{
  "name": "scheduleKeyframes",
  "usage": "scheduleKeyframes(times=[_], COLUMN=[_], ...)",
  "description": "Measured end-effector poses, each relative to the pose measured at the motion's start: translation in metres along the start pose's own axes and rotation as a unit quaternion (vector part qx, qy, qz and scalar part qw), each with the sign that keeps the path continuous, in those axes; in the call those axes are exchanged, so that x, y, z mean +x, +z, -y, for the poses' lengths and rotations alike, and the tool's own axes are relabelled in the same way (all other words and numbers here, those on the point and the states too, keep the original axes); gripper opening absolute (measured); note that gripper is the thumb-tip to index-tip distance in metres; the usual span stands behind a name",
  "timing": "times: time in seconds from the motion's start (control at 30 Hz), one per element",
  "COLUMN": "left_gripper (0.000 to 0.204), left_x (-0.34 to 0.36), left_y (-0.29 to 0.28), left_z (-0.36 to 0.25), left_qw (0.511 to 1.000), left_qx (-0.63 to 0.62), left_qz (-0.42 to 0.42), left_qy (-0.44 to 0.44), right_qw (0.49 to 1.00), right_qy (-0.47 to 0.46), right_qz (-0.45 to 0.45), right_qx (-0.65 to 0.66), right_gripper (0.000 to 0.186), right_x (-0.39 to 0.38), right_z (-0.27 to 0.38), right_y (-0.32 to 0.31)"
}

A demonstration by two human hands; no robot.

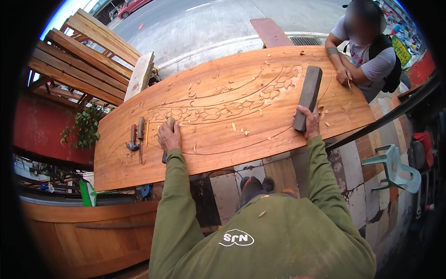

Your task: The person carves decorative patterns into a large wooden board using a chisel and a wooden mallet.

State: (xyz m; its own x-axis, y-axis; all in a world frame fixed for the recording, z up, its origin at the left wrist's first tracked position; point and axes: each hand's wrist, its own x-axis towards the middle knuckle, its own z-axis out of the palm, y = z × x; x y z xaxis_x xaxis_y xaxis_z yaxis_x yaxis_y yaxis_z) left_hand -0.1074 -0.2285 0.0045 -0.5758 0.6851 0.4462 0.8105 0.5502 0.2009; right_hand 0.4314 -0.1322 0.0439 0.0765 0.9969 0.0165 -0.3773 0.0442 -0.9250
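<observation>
At the left of the frame, on the near end of the long carved wooden panel, we see three loose tools lying side by side, two with dark wooden handles and one thin pale one. Just right of them our left hand rests on the board, its fingers wrapped shut around a chisel whose rounded wooden handle pokes out above the knuckles; the blade end shows below the wrist. The panel itself is reddish-brown, smooth and arched along its far edge, with a band of leaf and flower carving running from centre-left up toward the upper right, and pale wood chips scattered over it. Further right, our right hand clamps the lower end of one long dark rectangular block, fingers closed over it, the block lying on the panel and pointing toward the top of the frame. At the upper right another person leans on the far corner of the panel, a hand on the wood. We count one panel, one block, one chisel in hand.
</observation>
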Motion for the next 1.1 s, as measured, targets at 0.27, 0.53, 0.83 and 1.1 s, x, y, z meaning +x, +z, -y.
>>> scheduleKeyframes(times=[0.27,0.53,0.83,1.1], left_gripper=[0.051,0.049,0.057,0.059], left_x=[0.000,-0.002,0.000,0.001], left_y=[0.001,-0.004,-0.001,-0.009], left_z=[0.005,0.000,-0.002,-0.002], left_qw=[1.000,1.000,0.999,0.999], left_qx=[-0.009,-0.023,-0.041,-0.040], left_qz=[-0.018,-0.004,-0.009,0.022], left_qy=[0.003,-0.002,-0.007,-0.018], right_qw=[1.000,0.999,1.000,1.000], right_qy=[-0.019,-0.017,-0.001,-0.020], right_qz=[-0.008,-0.030,-0.014,-0.006], right_qx=[-0.006,-0.012,0.008,0.003], right_gripper=[0.044,0.049,0.063,0.048], right_x=[0.000,-0.005,-0.004,-0.005], right_z=[-0.007,-0.001,0.000,0.003], right_y=[-0.002,0.005,-0.002,0.005])
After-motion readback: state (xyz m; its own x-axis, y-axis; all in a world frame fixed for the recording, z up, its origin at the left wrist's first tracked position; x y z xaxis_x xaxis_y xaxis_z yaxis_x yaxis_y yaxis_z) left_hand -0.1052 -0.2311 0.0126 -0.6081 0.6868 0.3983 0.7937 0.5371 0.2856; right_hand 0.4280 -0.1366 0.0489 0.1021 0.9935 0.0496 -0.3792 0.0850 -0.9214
